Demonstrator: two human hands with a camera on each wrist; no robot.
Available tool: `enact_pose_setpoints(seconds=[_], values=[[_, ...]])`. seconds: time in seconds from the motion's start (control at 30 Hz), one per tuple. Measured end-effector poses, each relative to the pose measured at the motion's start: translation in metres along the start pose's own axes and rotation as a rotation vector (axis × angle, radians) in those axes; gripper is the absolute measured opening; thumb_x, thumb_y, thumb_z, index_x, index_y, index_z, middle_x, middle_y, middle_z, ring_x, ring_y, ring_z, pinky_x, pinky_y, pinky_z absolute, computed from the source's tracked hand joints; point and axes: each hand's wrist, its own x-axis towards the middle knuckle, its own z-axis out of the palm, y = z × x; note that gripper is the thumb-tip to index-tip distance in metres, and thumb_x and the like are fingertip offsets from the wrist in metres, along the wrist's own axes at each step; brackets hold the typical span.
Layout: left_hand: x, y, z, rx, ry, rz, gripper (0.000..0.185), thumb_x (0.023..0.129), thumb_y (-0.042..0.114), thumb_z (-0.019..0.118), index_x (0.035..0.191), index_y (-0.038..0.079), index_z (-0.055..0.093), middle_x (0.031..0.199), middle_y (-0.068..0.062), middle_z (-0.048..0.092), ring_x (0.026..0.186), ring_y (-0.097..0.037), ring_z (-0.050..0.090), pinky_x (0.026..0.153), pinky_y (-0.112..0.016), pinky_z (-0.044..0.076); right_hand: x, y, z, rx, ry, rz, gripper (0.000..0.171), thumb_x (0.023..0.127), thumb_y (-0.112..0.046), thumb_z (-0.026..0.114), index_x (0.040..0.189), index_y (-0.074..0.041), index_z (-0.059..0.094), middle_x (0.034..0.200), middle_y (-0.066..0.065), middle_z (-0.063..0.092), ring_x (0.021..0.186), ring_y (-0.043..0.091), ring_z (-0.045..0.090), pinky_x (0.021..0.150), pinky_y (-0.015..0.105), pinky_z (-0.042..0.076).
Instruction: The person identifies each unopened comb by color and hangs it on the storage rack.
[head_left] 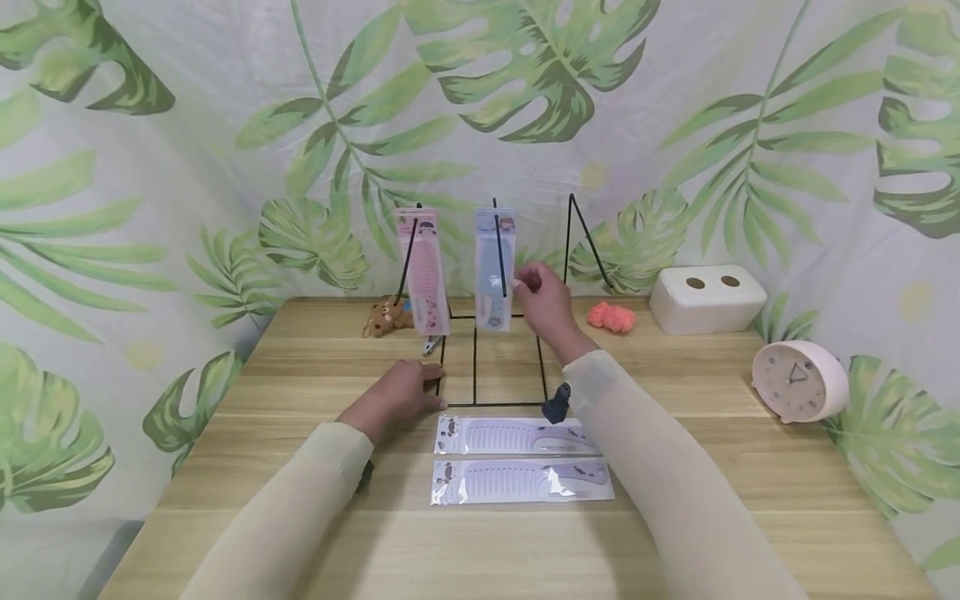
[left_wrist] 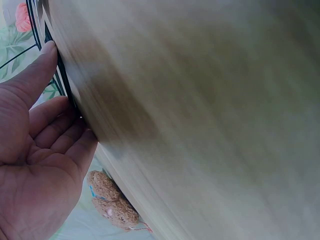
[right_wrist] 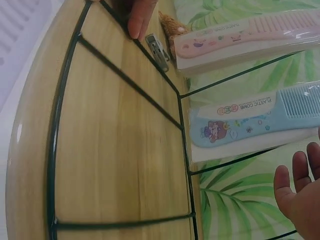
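Note:
A black wire rack (head_left: pixel 475 367) stands on the table. My left hand (head_left: pixel 401 390) rests at its front left corner, thumb and fingertips touching the base wire. A packaged blue comb (head_left: pixel 492 267) hangs upright on the middle hook. Close by its right edge is my right hand (head_left: pixel 546 304), fingers bent loosely; in the right wrist view its fingertips (right_wrist: pixel 283 177) stand apart from the packet. On the left hook hangs a packaged pink comb (head_left: pixel 423 275). Two packaged purple combs (head_left: pixel 502 436) lie flat in front of the rack, one behind the other.
Behind the rack's left side lies a brown plush bear (head_left: pixel 388 317), with a small metal clip (head_left: pixel 431 345) nearby. Coral yarn (head_left: pixel 611 317), a white box with two holes (head_left: pixel 708 300) and a pink clock (head_left: pixel 798 382) stand to the right. A leaf-print cloth (head_left: pixel 225 167) hangs behind.

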Motion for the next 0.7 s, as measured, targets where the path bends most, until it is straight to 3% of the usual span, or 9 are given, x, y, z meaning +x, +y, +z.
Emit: enact_pose_setpoints(seconds=[0.1,0.2,0.37,0.5,0.6,0.7], values=[[0.000,0.001,0.001,-0.010,-0.008,-0.007,0.069,0.096,0.032,0.086,0.156,0.008,0.060,0.161,-0.018,0.057,0.152,-0.044,0.051,0.128,-0.059,0.040,-0.010,0.006,-0.010,-0.027,-0.026,-0.020,0.027,0.110,-0.027,0.067,0.129,-0.007,0.064,0.121,0.011,0.066,0.113,0.028,0.063,0.096,0.044,0.058],[-0.001,0.002,0.001,-0.007,-0.009,-0.012,0.069,0.096,0.032,0.085,0.156,0.009,0.060,0.161,-0.019,0.057,0.150,-0.044,0.053,0.127,-0.059,0.042,-0.024,0.012,-0.022,-0.076,-0.107,-0.048,0.027,0.108,-0.027,0.070,0.126,-0.009,0.064,0.121,0.011,0.068,0.116,0.029,0.065,0.099,0.047,0.059],[-0.001,0.002,-0.001,-0.004,-0.002,-0.009,0.068,0.096,0.032,0.085,0.155,0.010,0.061,0.162,-0.019,0.057,0.152,-0.045,0.051,0.128,-0.060,0.040,-0.060,0.022,-0.034,-0.202,-0.396,-0.158,0.029,0.102,-0.023,0.078,0.126,-0.010,0.067,0.119,0.011,0.073,0.113,0.027,0.070,0.100,0.045,0.063],[0.000,0.001,-0.002,-0.007,-0.007,-0.010,0.068,0.096,0.032,0.085,0.155,0.010,0.061,0.163,-0.018,0.056,0.153,-0.046,0.048,0.129,-0.061,0.038,-0.098,0.028,-0.039,-0.281,-0.651,-0.265,0.044,0.097,-0.025,0.084,0.134,-0.008,0.068,0.121,0.013,0.074,0.112,0.025,0.070,0.099,0.044,0.064],[0.001,0.000,-0.001,-0.008,-0.007,-0.007,0.068,0.096,0.031,0.085,0.155,0.009,0.060,0.163,-0.018,0.056,0.154,-0.046,0.048,0.129,-0.061,0.038,-0.124,0.029,-0.041,-0.346,-0.784,-0.319,0.052,0.094,-0.029,0.088,0.138,-0.009,0.069,0.125,0.009,0.075,0.115,0.022,0.070,0.101,0.044,0.063],[0.001,0.000,0.000,-0.015,-0.007,-0.013,0.070,0.095,0.031,0.086,0.156,0.009,0.060,0.163,-0.018,0.055,0.154,-0.046,0.048,0.129,-0.061,0.038,-0.144,0.030,-0.042,-0.435,-0.862,-0.385,0.052,0.091,-0.030,0.090,0.137,-0.012,0.072,0.127,0.004,0.075,0.116,0.018,0.070,0.104,0.041,0.061]])
